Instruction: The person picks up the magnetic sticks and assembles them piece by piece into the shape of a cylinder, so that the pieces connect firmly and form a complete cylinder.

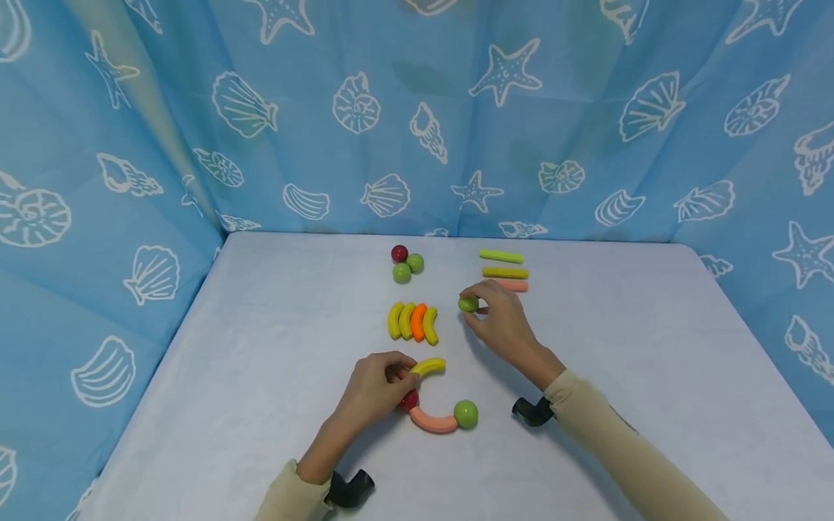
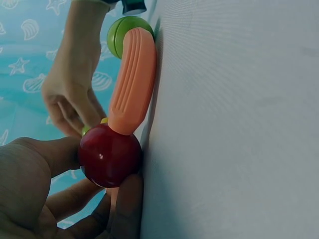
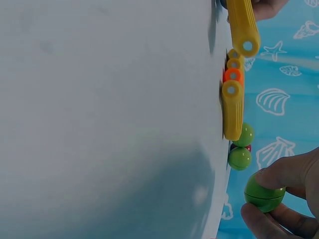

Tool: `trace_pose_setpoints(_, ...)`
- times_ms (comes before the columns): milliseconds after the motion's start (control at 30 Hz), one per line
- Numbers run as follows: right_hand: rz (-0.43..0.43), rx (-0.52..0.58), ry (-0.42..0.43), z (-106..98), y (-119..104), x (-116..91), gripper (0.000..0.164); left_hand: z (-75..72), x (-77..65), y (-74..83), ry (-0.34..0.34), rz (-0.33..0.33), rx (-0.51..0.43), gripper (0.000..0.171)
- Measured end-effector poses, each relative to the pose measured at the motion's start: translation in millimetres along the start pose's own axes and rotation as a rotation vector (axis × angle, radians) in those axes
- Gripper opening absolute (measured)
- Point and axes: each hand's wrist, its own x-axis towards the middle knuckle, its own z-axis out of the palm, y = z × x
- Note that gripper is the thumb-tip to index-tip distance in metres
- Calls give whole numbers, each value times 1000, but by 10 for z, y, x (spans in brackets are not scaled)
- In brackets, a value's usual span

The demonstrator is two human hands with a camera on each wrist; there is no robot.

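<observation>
My left hand [image 1: 376, 385] grips a red ball [image 2: 110, 155] between thumb and fingers, low over the table. A pink curved stick [image 1: 435, 421] runs from that ball to a green ball [image 1: 465, 413], the three forming a joined chain. On the far side of the left hand, a yellow curved stick [image 1: 430, 366] sticks out past the fingertips; its near end is hidden by them. My right hand [image 1: 504, 325] pinches a second green ball [image 3: 264, 193] between thumb and fingers, raised above the table just in front of the straight sticks.
Beyond the hands lie a row of yellow and orange curved sticks [image 1: 418, 323], a cluster of one red and two green balls [image 1: 401, 272], and straight sticks, yellow-green [image 1: 501, 256], yellow [image 1: 505, 273] and pink [image 1: 517, 286]. A blue shell-patterned curtain [image 1: 391, 145] borders the white table [image 1: 280, 311].
</observation>
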Motion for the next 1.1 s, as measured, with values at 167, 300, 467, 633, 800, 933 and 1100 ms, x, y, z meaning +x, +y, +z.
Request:
trace_pose_setpoints(167, 5, -1, -6, -24, 5, -96, 24, -1, -1, 7, -2, -5, 1, 15)
trace_pose_setpoints(300, 20, -11, -21, -38, -14, -176, 25, 2, -3, -4, 2, 4, 5, 16)
trace_pose_setpoints(467, 16, -4, -19, -56, -48, -269, 27, -4, -10, -5, 4, 7, 9, 16)
trace_pose_setpoints(633, 4, 9, -11, -71, -83, -360, 28, -8, -15, 10, 10, 7, 9, 15)
trace_pose_setpoints(800, -7, 19, -8, -74, -114, -431, 30, -6, -15, 12, 19, 5, 4, 15)
trace_pose_setpoints(933, -18, 34, -10, -72, -109, -476, 30, -2, -16, 10, 20, 1, -1, 15)
trace_pose_setpoints(1100, -30, 64, -13, -73, -116, -531, 31, 3, -16, 10, 19, -3, -6, 15)
